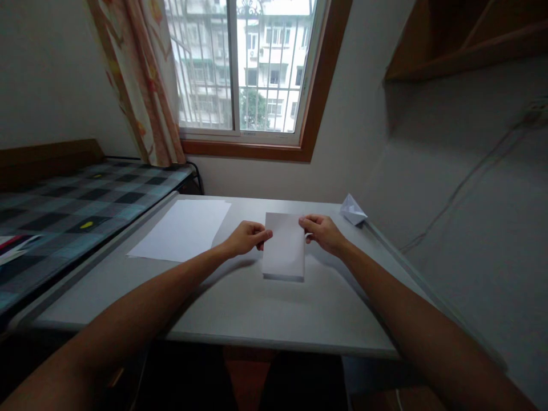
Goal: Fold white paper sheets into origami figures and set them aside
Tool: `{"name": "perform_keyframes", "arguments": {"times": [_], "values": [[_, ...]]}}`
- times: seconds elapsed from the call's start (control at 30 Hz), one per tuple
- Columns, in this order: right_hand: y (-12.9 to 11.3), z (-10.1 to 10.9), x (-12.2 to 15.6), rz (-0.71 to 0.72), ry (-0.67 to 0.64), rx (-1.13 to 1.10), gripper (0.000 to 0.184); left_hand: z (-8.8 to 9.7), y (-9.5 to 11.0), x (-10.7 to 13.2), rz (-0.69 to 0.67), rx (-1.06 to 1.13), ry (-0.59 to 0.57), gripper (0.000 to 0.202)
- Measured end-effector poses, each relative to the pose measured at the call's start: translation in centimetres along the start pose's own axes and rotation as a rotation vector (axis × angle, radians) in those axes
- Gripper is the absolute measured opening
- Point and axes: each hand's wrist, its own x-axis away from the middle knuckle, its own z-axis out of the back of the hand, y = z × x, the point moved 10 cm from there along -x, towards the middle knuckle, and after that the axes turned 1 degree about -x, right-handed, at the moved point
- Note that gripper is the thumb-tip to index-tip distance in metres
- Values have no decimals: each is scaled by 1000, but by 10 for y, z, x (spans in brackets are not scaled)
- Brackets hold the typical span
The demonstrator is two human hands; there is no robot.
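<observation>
A folded white sheet of paper point(284, 251) lies on the grey table point(240, 308) in front of me. My left hand point(246, 237) pinches its left edge near the far corner, fingers closed on the paper. On the other side, my right hand point(322, 231) grips the far right corner the same way. The near end of the folded sheet sits slightly lifted off the tabletop.
A flat white sheet point(182, 228) lies to the left on the table. A small folded paper shape point(353, 210) sits at the far right corner by the wall. A bed with a checked cover point(64, 211) adjoins the table's left side. A window point(244, 68) is ahead.
</observation>
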Motion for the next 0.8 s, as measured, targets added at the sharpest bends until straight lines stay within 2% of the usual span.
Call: {"name": "perform_keyframes", "arguments": {"times": [0.17, 0.4, 0.7, 0.8], "values": [[0, 8, -1, -11, 28, 25, 35, 0, -4, 0, 8, -34, -9, 36], [-9, 12, -1, 97, 104, 45, 40, 0, -5, 0, 14, -58, -8, 36], [3, 10, -3, 34, 76, 27, 38, 1, -6, 2, 27, -68, 20, 35], [1, 14, -3, 59, 113, 33, 39, 0, -7, 1, 29, -57, 16, 35]]}}
